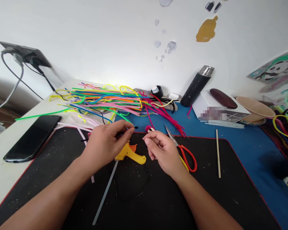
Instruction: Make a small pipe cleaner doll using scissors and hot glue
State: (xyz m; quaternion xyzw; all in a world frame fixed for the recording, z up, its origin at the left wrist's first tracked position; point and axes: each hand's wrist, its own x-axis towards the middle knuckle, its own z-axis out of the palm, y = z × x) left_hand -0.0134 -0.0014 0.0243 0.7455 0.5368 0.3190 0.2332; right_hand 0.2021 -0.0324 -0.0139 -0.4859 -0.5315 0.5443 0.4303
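My left hand (108, 143) is closed in a pinch, with the tip of a short black pipe cleaner (136, 127) poking out past the thumb and forefinger. Across from it, my right hand (162, 148) has its fingers curled round a small pink-and-white piece (149, 128), mostly hidden behind the fingertips. The two hands are a short way apart. Below and between them lies a yellow glue gun (134, 156), partly covered by my left hand, with a long translucent glue stick (105, 193) sticking out of its back.
Scissors (192, 159) with red and yellow handles lie beside my right hand. Many coloured pipe cleaners (105, 100) are piled at the back. A phone (33, 137) is at left; a wooden stick (218, 153), black flask (196, 86) and white box (218, 108) are at right.
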